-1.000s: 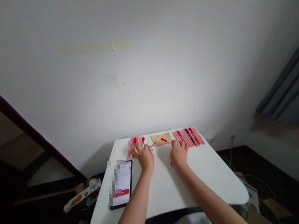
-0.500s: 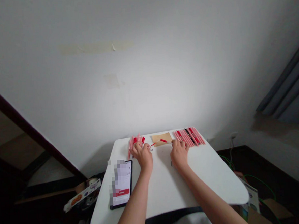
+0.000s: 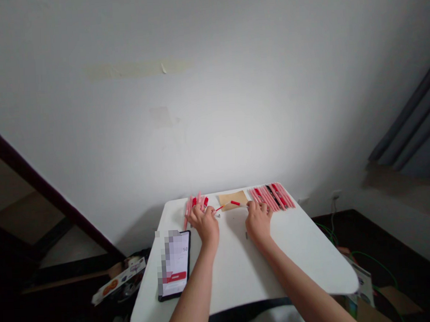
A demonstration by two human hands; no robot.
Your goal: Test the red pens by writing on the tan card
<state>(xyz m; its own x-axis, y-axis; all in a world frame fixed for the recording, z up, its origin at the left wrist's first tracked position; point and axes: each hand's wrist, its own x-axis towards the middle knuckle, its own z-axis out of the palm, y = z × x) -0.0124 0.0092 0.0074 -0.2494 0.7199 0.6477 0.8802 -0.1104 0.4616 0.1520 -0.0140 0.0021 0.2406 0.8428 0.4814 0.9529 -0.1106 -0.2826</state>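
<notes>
On the table point(image 3: 239, 266), paper point(image 3: 228, 198) lies left of the pen row point(image 3: 272, 197).

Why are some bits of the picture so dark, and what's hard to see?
In the head view, the wall is bright around its lower middle but dimmer toward the corners; the floor at the right is nearly black; a soft shadow falls on the table beside the right hand; blocky squares hide part of the phone's screen.
</notes>
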